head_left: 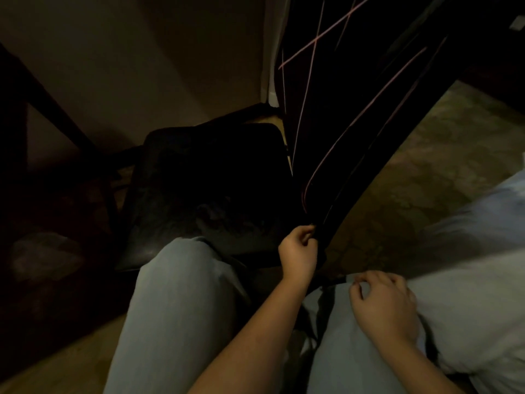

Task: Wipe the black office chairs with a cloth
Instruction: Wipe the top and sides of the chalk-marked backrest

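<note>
Head view, dim light. 1 person seated, 2 knees in pale jeans point(176, 302) in the foreground.

Left hand point(297, 253): clenched on the lowest edge of a black panel point(349, 132) marked with thin pink lines. The fingers curl round that edge from the left and the thumb is on top. The panel rises up and away from the grasp toward the top of the frame, tilted to the right. Whether it is a chair back cannot be told for certain.

Chair seat point(210, 191): black, with a worn, mottled surface. It lies just left of and above the left hand's grasp, and its right edge runs close beside the panel. The left knee overlaps its near edge.

Right hand point(383, 307): rests on the right knee, below and to the right of the left hand and apart from it. The fingers are curled, with the tips against light material. I cannot tell whether they pinch anything or merely lie bent.

Pale fabric point(471, 317): bulky and partly blurred, touching the right hand's outer side and extending right. Whether this is the wiping cloth cannot be told.

Patterned floor point(443, 172) shows to the right of the panel. A plain wall point(159, 58) stands beyond the seat.
</note>
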`<state>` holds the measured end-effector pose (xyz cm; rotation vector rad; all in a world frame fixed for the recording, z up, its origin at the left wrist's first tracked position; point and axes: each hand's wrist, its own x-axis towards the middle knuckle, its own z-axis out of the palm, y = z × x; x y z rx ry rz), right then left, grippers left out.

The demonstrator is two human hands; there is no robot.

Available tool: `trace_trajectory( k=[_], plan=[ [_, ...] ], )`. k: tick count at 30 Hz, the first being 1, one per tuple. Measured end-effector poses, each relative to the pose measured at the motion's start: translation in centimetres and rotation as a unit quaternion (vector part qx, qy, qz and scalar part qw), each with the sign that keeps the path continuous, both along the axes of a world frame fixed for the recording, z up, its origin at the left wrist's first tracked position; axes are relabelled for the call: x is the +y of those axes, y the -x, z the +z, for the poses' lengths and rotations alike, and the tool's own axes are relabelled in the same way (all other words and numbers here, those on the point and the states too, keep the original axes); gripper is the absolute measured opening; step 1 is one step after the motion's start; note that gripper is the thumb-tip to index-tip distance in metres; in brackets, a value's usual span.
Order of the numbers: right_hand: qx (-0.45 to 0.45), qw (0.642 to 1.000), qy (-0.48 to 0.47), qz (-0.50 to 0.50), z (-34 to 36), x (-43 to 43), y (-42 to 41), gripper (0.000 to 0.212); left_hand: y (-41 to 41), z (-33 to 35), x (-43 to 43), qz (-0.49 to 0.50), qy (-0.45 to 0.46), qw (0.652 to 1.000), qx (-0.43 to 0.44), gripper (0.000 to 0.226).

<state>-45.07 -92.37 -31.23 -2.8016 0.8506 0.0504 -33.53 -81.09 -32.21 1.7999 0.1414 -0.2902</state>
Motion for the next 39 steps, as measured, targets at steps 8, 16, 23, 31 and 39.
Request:
trace_trajectory(
  k=[8,16,23,31,39],
  plan=[
    [-0.011,1.000,0.005,0.013,-0.2,-0.1,0.1,0.017,0.4,-1.2,-0.1,-0.012,-0.008,1.000,-0.006,0.034],
    [0.003,1.000,-0.003,0.011,0.6,0.0,0.6,0.022,1.5,-3.5,0.1,-0.084,-0.088,0.990,0.076,0.043],
    [0.002,1.000,-0.027,0.001,0.4,-0.3,0.8,0.021,2.0,-5.5,-1.8,-0.067,-0.120,0.989,0.058,0.043],
    [-0.005,1.000,-0.025,0.007,0.3,-0.5,0.3,0.013,0.9,-7.7,-3.0,-0.074,-0.134,0.977,0.146,0.033],
    [-0.001,0.999,-0.036,0.007,0.3,-1.4,0.3,0.014,1.1,-8.6,-3.7,-0.022,-0.083,0.978,0.189,0.037]
  ],
)
